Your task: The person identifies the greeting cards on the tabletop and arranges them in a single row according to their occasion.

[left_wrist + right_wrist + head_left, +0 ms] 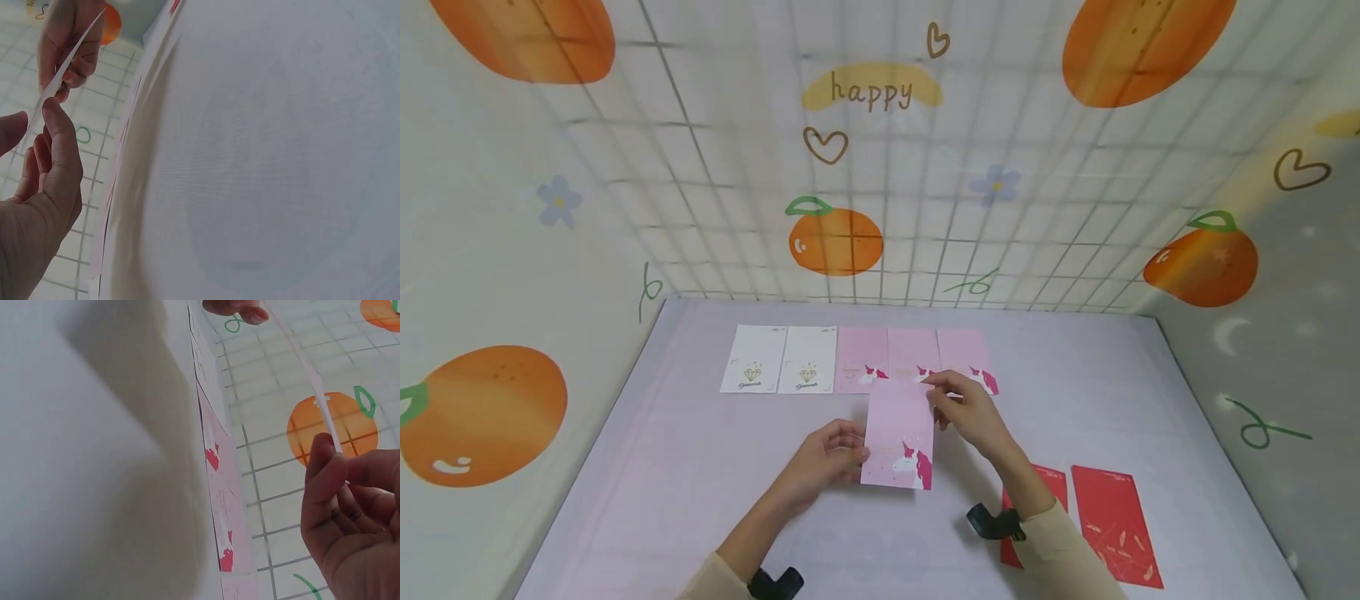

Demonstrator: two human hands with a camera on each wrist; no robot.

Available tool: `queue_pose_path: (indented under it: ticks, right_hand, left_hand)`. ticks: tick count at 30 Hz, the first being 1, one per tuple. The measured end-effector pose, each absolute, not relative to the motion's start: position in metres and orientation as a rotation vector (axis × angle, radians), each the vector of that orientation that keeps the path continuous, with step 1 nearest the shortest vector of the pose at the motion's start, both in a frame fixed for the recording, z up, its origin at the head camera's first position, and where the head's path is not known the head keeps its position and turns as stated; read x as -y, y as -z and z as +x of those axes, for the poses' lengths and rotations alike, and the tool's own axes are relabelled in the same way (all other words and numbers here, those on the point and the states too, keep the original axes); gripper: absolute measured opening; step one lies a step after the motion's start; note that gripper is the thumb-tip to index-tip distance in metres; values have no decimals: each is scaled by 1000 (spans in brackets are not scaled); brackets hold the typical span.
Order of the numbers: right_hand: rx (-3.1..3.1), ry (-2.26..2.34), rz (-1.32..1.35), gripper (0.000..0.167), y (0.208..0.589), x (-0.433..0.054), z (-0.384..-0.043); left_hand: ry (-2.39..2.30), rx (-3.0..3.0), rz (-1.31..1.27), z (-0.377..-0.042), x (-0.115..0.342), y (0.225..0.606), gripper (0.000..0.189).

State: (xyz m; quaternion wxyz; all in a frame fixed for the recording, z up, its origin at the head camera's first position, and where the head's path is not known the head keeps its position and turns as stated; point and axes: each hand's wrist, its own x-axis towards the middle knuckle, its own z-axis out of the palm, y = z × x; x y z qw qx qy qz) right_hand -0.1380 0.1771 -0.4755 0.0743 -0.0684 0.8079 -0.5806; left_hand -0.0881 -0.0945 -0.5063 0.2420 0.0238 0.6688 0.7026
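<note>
A pink card (895, 429) with a unicorn printed in its lower right corner is held up above the table. My left hand (827, 462) pinches its left edge between thumb and fingers. At the upper right corner, my right hand (966, 408) grips the card between thumb and fingertips. Seen edge-on in the right wrist view, the card (312, 375) is a thin strip running between the two hands. Behind it lie three pink unicorn cards (861, 350) in a row, the rightmost partly covered by my right hand.
Two white cards (752, 354) with a diamond print continue the row on the left. Two red cards (1116, 525) lie at the front right, one partly under my right forearm. A curtain (715, 208) printed with oranges and a grid stands behind the table.
</note>
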Motion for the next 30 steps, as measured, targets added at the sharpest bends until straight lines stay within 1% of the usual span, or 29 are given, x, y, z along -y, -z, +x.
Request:
queue_pose_path:
  ticks: [10,17,22,30]
  right_hand:
    - [-2419,1747,-179,19,475,-176,-137]
    - [-2422,1781,-124,34,475,-173,-131]
    - [-2365,1870,-80,40,480,-172,-122]
    - [-2212,1961,-13,40,489,-169,-100]
  left_hand:
    - [-1912,-1830,102,-86,94,505,36]
    - [-1913,-1830,111,-87,95,504,34]
    - [-1932,-1831,111,-88,98,503,33]
    - [-1967,-1834,78,-91,100,500,34]
